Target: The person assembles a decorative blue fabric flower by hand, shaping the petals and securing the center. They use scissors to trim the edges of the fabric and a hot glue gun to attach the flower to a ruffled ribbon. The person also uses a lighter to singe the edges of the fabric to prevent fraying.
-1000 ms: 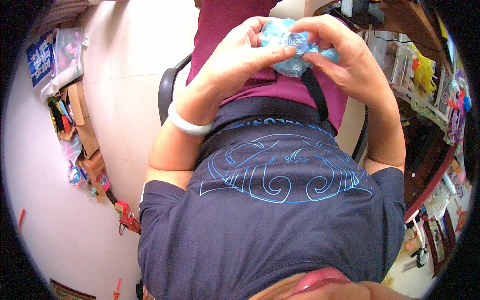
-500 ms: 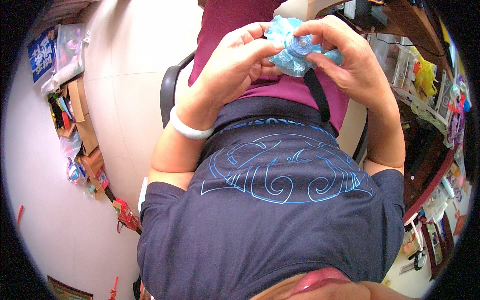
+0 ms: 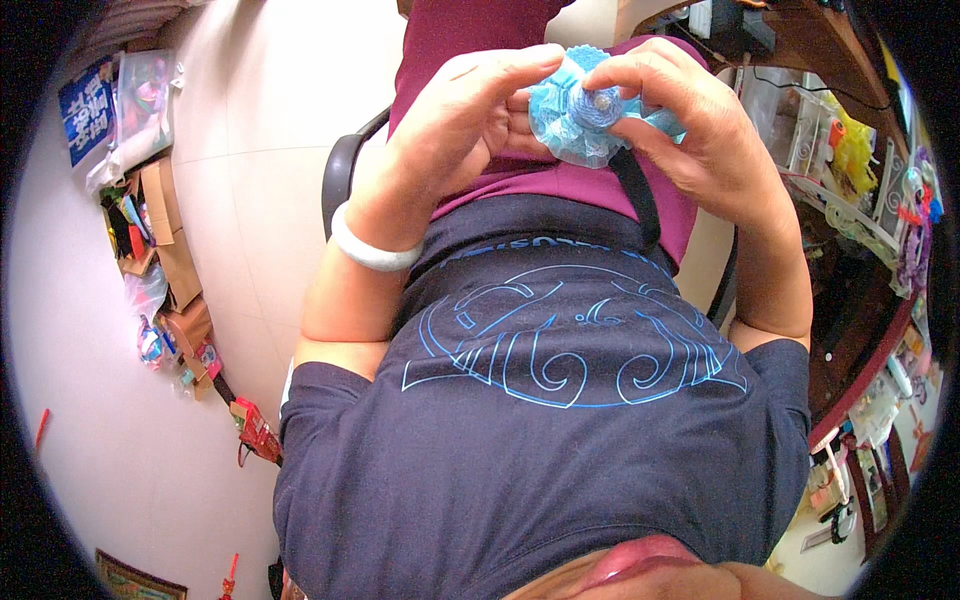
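A light blue ruffled fabric flower is held up above my lap, with a darker blue coiled centre and a small pale bead in its middle. The thumb and fingers of my right hand pinch that coiled centre. More light blue material shows inside the curl of this hand. My left hand, below a white bangle, is beside the flower. Its thumb is straightened along the upper left edge, apart from the fingers, which stretch toward the flower's underside; their tips are hidden.
A black chair armrest is left of my lap. Cardboard boxes and plastic bags stand along the left wall. At right are a dark wooden table and a white rack with yellow plastic.
My left thumb has lifted off the petals and straightened upward. The flower has turned and dropped slightly toward me, while my right hand keeps its pinch on the centre.
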A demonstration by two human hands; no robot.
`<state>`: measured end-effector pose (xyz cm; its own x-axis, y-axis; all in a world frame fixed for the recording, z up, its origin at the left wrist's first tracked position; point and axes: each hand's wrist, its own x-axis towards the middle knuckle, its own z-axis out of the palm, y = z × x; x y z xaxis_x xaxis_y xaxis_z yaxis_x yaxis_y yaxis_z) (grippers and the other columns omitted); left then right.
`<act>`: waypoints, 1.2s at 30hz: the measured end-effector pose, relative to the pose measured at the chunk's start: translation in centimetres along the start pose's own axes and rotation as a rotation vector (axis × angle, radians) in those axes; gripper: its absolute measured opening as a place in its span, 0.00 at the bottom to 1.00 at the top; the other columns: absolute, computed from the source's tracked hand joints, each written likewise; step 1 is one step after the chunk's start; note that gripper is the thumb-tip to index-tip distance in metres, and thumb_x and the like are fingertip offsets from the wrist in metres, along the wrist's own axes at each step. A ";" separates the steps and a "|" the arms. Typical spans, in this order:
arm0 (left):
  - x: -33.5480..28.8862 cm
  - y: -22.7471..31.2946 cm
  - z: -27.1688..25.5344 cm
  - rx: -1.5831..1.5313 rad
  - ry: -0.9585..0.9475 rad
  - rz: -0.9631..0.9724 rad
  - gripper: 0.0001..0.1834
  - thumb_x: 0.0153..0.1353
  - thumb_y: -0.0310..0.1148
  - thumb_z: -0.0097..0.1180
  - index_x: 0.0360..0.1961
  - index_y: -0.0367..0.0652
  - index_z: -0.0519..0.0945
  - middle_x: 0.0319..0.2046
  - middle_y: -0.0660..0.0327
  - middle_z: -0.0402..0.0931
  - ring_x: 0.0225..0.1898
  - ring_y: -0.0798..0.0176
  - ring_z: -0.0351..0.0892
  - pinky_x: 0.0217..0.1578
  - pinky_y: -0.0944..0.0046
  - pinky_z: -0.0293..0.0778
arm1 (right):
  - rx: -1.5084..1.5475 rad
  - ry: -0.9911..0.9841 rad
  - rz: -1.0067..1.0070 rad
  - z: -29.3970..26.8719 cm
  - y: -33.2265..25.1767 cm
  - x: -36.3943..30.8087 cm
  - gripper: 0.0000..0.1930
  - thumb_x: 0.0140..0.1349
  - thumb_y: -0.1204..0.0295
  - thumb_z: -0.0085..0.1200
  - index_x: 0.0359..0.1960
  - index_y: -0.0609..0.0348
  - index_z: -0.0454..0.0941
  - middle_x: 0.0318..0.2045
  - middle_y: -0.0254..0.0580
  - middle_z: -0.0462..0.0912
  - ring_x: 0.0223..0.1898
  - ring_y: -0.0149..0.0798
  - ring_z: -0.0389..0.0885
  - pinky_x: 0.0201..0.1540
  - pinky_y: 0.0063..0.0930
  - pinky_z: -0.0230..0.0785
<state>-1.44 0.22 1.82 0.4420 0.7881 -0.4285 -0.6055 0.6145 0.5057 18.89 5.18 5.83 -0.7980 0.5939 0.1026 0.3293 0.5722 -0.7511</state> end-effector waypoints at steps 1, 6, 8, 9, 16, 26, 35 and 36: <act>0.2 0.0 -0.2 0.083 0.019 0.011 0.14 0.60 0.36 0.54 0.42 0.35 0.76 0.34 0.57 0.79 0.35 0.65 0.81 0.36 0.66 0.79 | -0.016 -0.012 -0.010 0.0 0.0 0.0 0.16 0.49 0.82 0.53 0.42 0.56 0.71 0.37 0.46 0.71 0.40 0.48 0.74 0.42 0.35 0.67; 0.7 0.4 -0.5 0.258 0.076 0.022 0.15 0.58 0.38 0.56 0.38 0.34 0.77 0.30 0.58 0.78 0.30 0.66 0.81 0.31 0.68 0.79 | -0.003 -0.033 -0.006 0.0 0.0 -0.1 0.17 0.49 0.81 0.53 0.43 0.54 0.72 0.36 0.46 0.71 0.40 0.49 0.73 0.43 0.35 0.66; 0.9 0.7 -0.7 0.281 0.057 0.012 0.16 0.58 0.39 0.57 0.37 0.33 0.78 0.28 0.59 0.78 0.28 0.67 0.80 0.28 0.71 0.78 | -0.020 -0.051 -0.004 0.0 0.0 -0.1 0.17 0.48 0.81 0.53 0.43 0.54 0.72 0.36 0.46 0.71 0.40 0.49 0.73 0.43 0.35 0.66; 1.0 0.9 -0.9 0.302 0.033 0.007 0.16 0.58 0.39 0.57 0.36 0.33 0.78 0.27 0.59 0.78 0.27 0.68 0.80 0.27 0.72 0.78 | -0.032 -0.058 -0.007 0.0 0.1 0.0 0.18 0.48 0.81 0.53 0.43 0.54 0.72 0.36 0.46 0.71 0.40 0.49 0.73 0.43 0.35 0.66; 1.6 0.9 -1.7 0.486 -0.027 0.010 0.14 0.57 0.39 0.58 0.33 0.36 0.78 0.24 0.63 0.77 0.24 0.73 0.77 0.24 0.74 0.74 | -0.057 -0.089 -0.054 -0.1 0.0 0.2 0.19 0.47 0.81 0.54 0.43 0.54 0.72 0.32 0.45 0.70 0.35 0.48 0.73 0.39 0.35 0.67; 1.3 1.3 -1.1 0.412 -0.001 -0.020 0.15 0.58 0.39 0.57 0.36 0.36 0.78 0.27 0.60 0.79 0.27 0.67 0.80 0.28 0.70 0.78 | -0.029 -0.087 -0.028 -0.2 0.0 0.2 0.18 0.49 0.81 0.54 0.44 0.54 0.72 0.34 0.45 0.71 0.37 0.48 0.74 0.41 0.34 0.67; 0.4 0.5 -1.7 0.215 0.003 -0.021 0.12 0.60 0.32 0.52 0.41 0.35 0.76 0.32 0.57 0.79 0.29 0.64 0.81 0.33 0.65 0.80 | -0.035 -0.056 -0.036 -0.2 0.2 0.4 0.17 0.49 0.81 0.55 0.43 0.58 0.74 0.33 0.42 0.73 0.35 0.40 0.75 0.38 0.29 0.67; 0.4 0.5 -1.9 0.207 -0.013 -0.021 0.10 0.59 0.30 0.53 0.39 0.36 0.76 0.31 0.59 0.79 0.30 0.66 0.81 0.33 0.67 0.79 | -0.028 -0.061 -0.034 0.0 0.2 0.4 0.17 0.49 0.81 0.55 0.43 0.58 0.74 0.33 0.42 0.73 0.35 0.40 0.75 0.39 0.29 0.68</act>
<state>-2.76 0.79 0.48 0.4626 0.7744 -0.4317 -0.4478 0.6243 0.6401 18.67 5.55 5.72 -0.8379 0.5387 0.0875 0.3147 0.6079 -0.7290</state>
